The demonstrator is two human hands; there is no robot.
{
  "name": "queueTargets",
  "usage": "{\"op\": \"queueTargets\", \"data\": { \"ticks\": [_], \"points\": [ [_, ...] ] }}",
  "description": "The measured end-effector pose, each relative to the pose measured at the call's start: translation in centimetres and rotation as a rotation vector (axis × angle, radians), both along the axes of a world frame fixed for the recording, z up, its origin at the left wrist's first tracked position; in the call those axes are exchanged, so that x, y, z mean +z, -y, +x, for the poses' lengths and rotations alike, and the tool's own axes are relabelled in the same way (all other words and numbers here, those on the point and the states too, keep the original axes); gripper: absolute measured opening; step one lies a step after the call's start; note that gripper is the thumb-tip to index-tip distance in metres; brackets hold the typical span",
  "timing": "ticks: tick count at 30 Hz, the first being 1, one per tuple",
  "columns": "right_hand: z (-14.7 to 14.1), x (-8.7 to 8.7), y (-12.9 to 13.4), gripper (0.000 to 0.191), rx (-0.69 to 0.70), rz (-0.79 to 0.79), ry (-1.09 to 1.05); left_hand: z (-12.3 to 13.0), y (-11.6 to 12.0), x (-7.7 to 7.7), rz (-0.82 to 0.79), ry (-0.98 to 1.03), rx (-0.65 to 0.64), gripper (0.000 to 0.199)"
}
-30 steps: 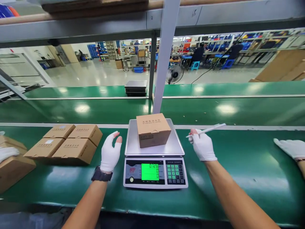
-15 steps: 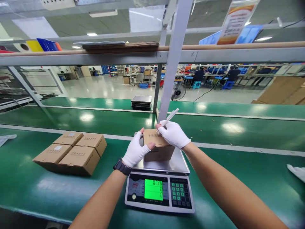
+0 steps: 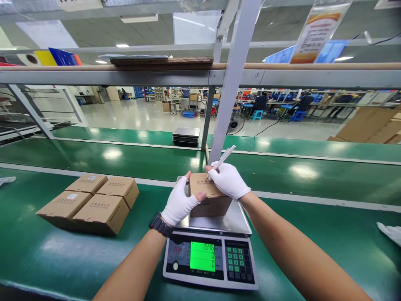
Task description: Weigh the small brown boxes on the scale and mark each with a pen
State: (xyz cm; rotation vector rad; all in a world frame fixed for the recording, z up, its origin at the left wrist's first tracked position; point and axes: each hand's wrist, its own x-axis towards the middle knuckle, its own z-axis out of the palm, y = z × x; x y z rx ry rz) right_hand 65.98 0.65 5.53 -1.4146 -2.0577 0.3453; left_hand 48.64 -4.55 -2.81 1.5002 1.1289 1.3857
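Observation:
A small brown cardboard box [image 3: 209, 205] with printed lettering on its lid rests on the metal pan of a digital scale [image 3: 210, 261]. My left hand [image 3: 181, 201], in a white glove with bare fingertips, grips the box at its left side, thumb at the near edge. A white pen [image 3: 226, 154] is pinched in my right hand [image 3: 230, 179], also gloved. Its lower end meets the lid, though my fingers partly hide the tip. Green-lit digits on the display [image 3: 202, 256] read about 1.546.
Several similar cardboard boxes [image 3: 102, 207] sit grouped on the green bench to the left. White cloth gloves [image 3: 390, 232] lie at the right edge. A white upright post [image 3: 230, 79] rises just behind the scale. Another scale [image 3: 186, 136] stands farther back.
The scale's top reading has risen from about 0.728 to about 1.546. Both hands stay on the box and pen, with little shift; the view has moved slightly.

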Motion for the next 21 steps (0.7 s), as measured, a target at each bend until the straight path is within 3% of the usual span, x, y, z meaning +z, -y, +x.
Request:
{"op": "queueTargets", "data": {
  "ticks": [21],
  "points": [
    [0.21,-0.56,-0.28,0.026,-0.031,0.022,-0.048,-0.1,-0.23,-0.09,0.022,-0.03,-0.005,0.094]
  ]
}}
